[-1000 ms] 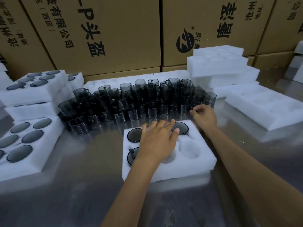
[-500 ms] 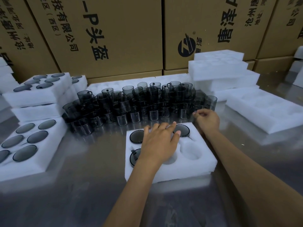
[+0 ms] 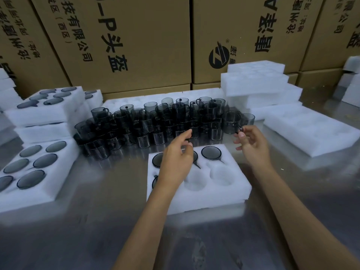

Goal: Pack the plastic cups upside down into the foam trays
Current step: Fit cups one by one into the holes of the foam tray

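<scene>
On the steel table [image 3: 97,230], a white foam tray [image 3: 198,199] is sitting in front of the person, with upturned cups showing in its far pockets, one at the far right [image 3: 211,152], and two near pockets lying bare. Above the tray's left side the left hand [image 3: 175,162] is hovering, fingers loosely spread and holding nothing. Beyond the tray's far right corner the right hand [image 3: 251,142] is pinching the handle of a smoky cup [image 3: 230,122] at the right end of the heap of cups [image 3: 152,123]
</scene>
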